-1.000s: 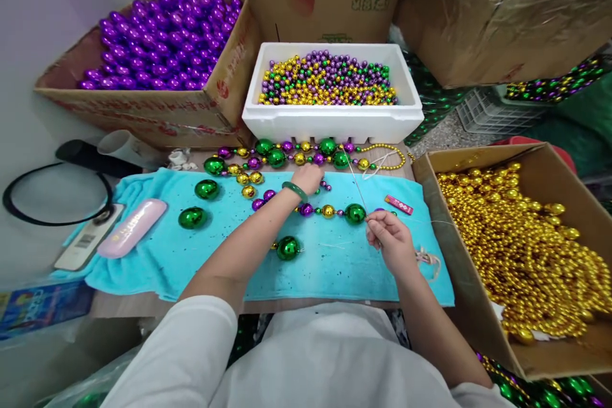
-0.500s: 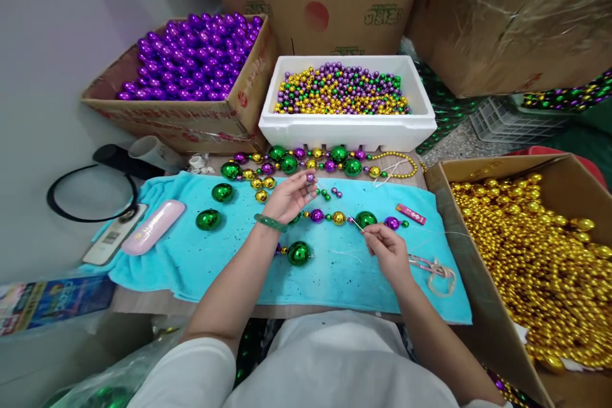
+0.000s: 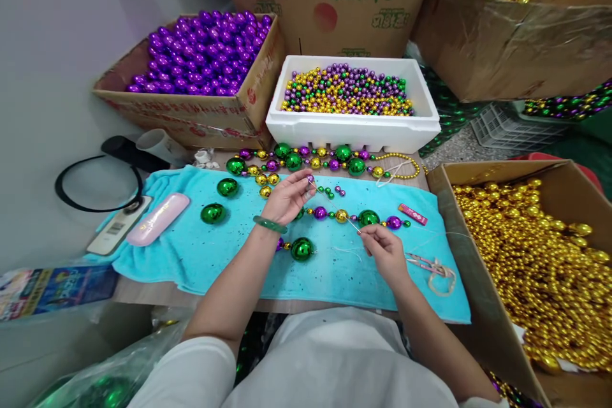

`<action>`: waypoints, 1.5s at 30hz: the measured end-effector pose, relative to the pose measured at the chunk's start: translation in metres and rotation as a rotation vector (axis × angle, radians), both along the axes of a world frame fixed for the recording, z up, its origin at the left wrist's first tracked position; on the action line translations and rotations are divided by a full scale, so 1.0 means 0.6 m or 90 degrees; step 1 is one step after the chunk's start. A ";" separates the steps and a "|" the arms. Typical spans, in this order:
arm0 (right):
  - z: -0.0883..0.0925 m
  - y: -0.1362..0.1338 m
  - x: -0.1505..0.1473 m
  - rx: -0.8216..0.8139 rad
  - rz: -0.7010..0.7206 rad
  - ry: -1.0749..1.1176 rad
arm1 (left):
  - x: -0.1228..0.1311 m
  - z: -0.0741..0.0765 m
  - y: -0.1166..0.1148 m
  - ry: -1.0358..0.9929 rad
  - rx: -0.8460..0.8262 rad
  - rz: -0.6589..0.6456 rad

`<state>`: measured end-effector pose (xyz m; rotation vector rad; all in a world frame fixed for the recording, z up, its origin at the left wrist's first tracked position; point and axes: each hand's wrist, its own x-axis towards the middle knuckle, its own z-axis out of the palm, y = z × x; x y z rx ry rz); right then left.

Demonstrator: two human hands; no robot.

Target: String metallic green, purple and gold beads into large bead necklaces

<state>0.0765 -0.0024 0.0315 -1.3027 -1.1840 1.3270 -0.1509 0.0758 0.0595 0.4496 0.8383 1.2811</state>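
Between the fingertips of my left hand (image 3: 288, 197) is a small purple bead (image 3: 310, 180). My right hand (image 3: 384, 250) pinches a thin needle (image 3: 352, 225) that points up and left toward my left hand, with a fine line running between the two. Below lies a row of beads on the towel, with a purple bead (image 3: 320, 213), a gold bead (image 3: 341, 216) and a large green ball (image 3: 369, 218). Another large green ball (image 3: 302, 248) sits nearer to me beside my left wrist. Small loose green beads (image 3: 326, 191) and purple beads (image 3: 340, 191) rest just right of my left fingers.
A blue towel (image 3: 229, 268) covers the table. Scissors (image 3: 433, 266) lie right of my right hand. A finished-looking bead strand (image 3: 306, 159) lies along the back, before a white foam box (image 3: 354, 127). Cartons hold purple beads (image 3: 205, 54) and gold beads (image 3: 535, 280).
My right hand has shifted slightly left and down with the needle. My left hand stays with the purple bead. The whole view has moved a little.
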 end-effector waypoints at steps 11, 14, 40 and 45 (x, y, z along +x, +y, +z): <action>-0.001 -0.001 0.000 0.010 0.001 -0.010 | 0.003 -0.002 -0.002 -0.007 -0.016 0.050; 0.000 -0.002 0.000 0.008 0.002 -0.008 | 0.005 0.000 -0.002 -0.013 -0.029 0.061; -0.002 -0.002 -0.007 0.001 0.006 -0.014 | 0.019 -0.001 -0.022 -0.020 -0.006 0.079; 0.001 -0.001 -0.010 0.005 0.018 -0.017 | 0.010 -0.004 -0.018 -0.057 -0.040 0.097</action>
